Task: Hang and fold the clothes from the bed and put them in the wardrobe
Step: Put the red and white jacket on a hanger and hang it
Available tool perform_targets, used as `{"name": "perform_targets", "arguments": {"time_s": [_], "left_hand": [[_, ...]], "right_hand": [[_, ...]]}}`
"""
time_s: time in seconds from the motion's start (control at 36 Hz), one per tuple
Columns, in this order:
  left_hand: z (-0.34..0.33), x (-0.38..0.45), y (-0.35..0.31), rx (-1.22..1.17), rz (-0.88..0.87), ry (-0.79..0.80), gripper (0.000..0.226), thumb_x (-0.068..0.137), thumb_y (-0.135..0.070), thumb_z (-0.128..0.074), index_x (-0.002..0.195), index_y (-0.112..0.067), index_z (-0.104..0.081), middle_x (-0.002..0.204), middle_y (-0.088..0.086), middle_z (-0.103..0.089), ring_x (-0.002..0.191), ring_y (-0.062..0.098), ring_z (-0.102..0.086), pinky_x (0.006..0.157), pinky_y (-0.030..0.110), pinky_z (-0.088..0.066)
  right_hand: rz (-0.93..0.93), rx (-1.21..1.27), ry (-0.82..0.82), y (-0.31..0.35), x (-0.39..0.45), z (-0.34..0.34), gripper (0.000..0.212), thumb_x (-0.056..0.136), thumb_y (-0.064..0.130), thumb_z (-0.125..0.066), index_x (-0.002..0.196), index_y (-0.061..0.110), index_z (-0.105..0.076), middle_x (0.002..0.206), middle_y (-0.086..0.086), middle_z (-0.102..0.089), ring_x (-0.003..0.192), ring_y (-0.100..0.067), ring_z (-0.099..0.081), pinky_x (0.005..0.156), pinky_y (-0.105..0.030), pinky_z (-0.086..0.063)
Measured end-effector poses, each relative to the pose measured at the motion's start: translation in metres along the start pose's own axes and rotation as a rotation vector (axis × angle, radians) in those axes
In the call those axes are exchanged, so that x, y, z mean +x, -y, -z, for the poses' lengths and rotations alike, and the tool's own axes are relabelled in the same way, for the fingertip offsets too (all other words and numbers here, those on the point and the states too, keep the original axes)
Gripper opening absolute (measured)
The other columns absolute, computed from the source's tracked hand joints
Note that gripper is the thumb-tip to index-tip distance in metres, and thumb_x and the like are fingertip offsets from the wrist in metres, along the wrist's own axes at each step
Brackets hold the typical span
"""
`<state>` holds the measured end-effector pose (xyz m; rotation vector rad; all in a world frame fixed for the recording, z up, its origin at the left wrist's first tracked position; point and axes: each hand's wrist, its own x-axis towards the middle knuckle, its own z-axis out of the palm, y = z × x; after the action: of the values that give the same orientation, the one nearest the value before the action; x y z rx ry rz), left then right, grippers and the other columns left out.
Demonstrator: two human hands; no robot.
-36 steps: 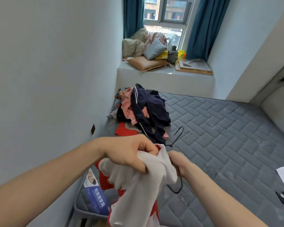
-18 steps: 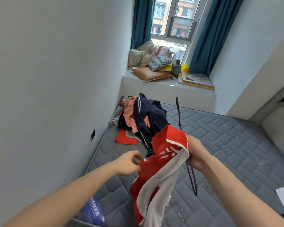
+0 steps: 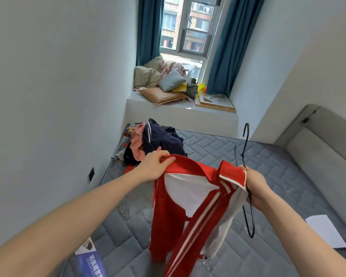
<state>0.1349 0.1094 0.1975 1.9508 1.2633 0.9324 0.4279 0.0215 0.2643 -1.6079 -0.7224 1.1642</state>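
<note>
At 6 o'clock, close in, a red jacket (image 3: 190, 200) with white stripes and white lining hangs open between both hands above the bed (image 3: 268, 196). The left hand (image 3: 155, 166) pinches the collar edge at 10 o'clock of the jacket. The right hand (image 3: 255, 183) curls round the other collar end together with a dark wire hanger (image 3: 248, 176), hook pointing up. The likely slip: with hanger and cloth sharing one grip, loosening to thread the hanger could drop that shoulder, or the wire could snag the lining. Farther off at 12 o'clock lies the pile (image 3: 156, 142) of navy and pink clothes, unsorted. No wardrobe or other container shows, so nothing is stored in one.
</note>
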Motion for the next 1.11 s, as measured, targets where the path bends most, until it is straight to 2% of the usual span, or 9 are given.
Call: {"name": "perform_targets", "arguments": {"time_s": [0.11, 0.25, 0.5, 0.58, 0.72, 0.83, 0.92, 1.0, 1.11], "left_hand": [[0.008, -0.007, -0.023, 0.105, -0.083, 0.235, 0.044, 0.074, -0.063, -0.076, 0.071, -0.022, -0.062, 0.064, -0.008, -0.056, 0.059, 0.009, -0.048, 0.062, 0.029, -0.038], [-0.003, -0.023, 0.030, 0.562, -0.029, 0.534, 0.018, 0.074, -0.031, -0.076, 0.073, -0.018, -0.064, 0.077, 0.002, -0.069, 0.072, 0.020, -0.062, 0.063, 0.032, -0.044], [0.020, -0.024, 0.040, 0.175, 0.388, 0.371, 0.042, 0.089, -0.011, -0.064, 0.050, -0.025, -0.060, 0.053, -0.011, -0.054, 0.051, 0.006, -0.048, 0.059, 0.025, -0.042], [0.043, -0.014, -0.003, -0.057, 0.440, 0.389, 0.018, 0.093, -0.028, -0.070, 0.083, -0.015, -0.080, 0.082, -0.004, -0.078, 0.078, 0.008, -0.073, 0.075, 0.022, -0.056], [0.064, -0.005, -0.067, -0.350, 0.511, 0.608, 0.019, 0.097, -0.023, -0.063, 0.088, -0.012, -0.077, 0.100, 0.014, -0.077, 0.088, 0.024, -0.072, 0.086, 0.034, -0.059], [0.046, -0.001, -0.079, -0.379, 0.559, 0.520, 0.026, 0.095, -0.030, -0.067, 0.096, -0.004, -0.070, 0.098, 0.024, -0.067, 0.080, 0.030, -0.066, 0.082, 0.037, -0.055], [0.030, 0.005, -0.074, -0.594, 0.619, 0.370, 0.035, 0.092, -0.043, -0.071, 0.096, -0.009, -0.066, 0.089, 0.016, -0.063, 0.070, 0.024, -0.062, 0.081, 0.038, -0.053], [0.015, 0.002, -0.080, -0.712, 0.584, 0.302, 0.035, 0.101, -0.040, -0.061, 0.079, -0.013, -0.066, 0.074, 0.009, -0.066, 0.065, 0.020, -0.064, 0.073, 0.032, -0.054], [-0.004, -0.018, -0.095, -0.461, 0.319, 0.405, 0.028, 0.105, -0.027, -0.056, 0.080, -0.014, -0.061, 0.073, 0.003, -0.056, 0.068, 0.013, -0.051, 0.067, 0.027, -0.041]], "right_hand": [[-0.042, 0.187, -0.093, -0.005, 0.007, 0.019, 0.028, 0.088, -0.001, -0.062, 0.067, 0.016, -0.055, 0.059, -0.002, -0.056, 0.052, -0.013, -0.054, 0.062, -0.031, -0.048], [-0.007, 0.254, -0.134, -0.005, 0.014, 0.032, 0.042, 0.090, -0.006, -0.052, 0.060, 0.022, -0.041, 0.056, 0.003, -0.039, 0.043, -0.006, -0.041, 0.049, -0.019, -0.039], [0.125, -0.372, -0.130, -0.029, 0.023, 0.042, 0.040, 0.092, -0.006, -0.043, 0.064, 0.021, -0.034, 0.056, 0.003, -0.032, 0.051, -0.011, -0.031, 0.048, -0.024, -0.027], [0.125, -0.567, -0.146, -0.048, 0.027, 0.054, 0.035, 0.097, -0.003, -0.040, 0.068, 0.017, -0.038, 0.062, -0.001, -0.049, 0.067, -0.019, -0.043, 0.061, -0.034, -0.030], [0.051, -0.572, -0.062, -0.068, 0.018, 0.052, 0.019, 0.092, -0.005, -0.051, 0.077, 0.006, -0.047, 0.082, -0.003, -0.073, 0.078, -0.020, -0.061, 0.072, -0.032, -0.043], [-0.002, -0.402, 0.079, -0.071, -0.002, 0.023, 0.021, 0.092, 0.001, -0.059, 0.084, 0.014, -0.046, 0.083, -0.012, -0.076, 0.070, -0.019, -0.067, 0.061, -0.029, -0.048], [-0.101, -0.260, 0.212, -0.073, -0.021, 0.000, 0.015, 0.099, 0.019, -0.060, 0.092, 0.014, -0.049, 0.076, -0.008, -0.075, 0.060, -0.014, -0.068, 0.060, -0.028, -0.051], [-0.214, -0.122, 0.305, -0.069, -0.034, -0.020, 0.029, 0.097, 0.041, -0.063, 0.099, 0.016, -0.049, 0.095, -0.015, -0.078, 0.074, -0.022, -0.071, 0.065, -0.034, -0.057], [-0.325, 0.030, 0.383, -0.057, -0.023, -0.033, 0.053, 0.084, 0.067, -0.062, 0.084, 0.018, -0.043, 0.092, -0.012, -0.074, 0.085, -0.025, -0.073, 0.070, -0.037, -0.060]]}}
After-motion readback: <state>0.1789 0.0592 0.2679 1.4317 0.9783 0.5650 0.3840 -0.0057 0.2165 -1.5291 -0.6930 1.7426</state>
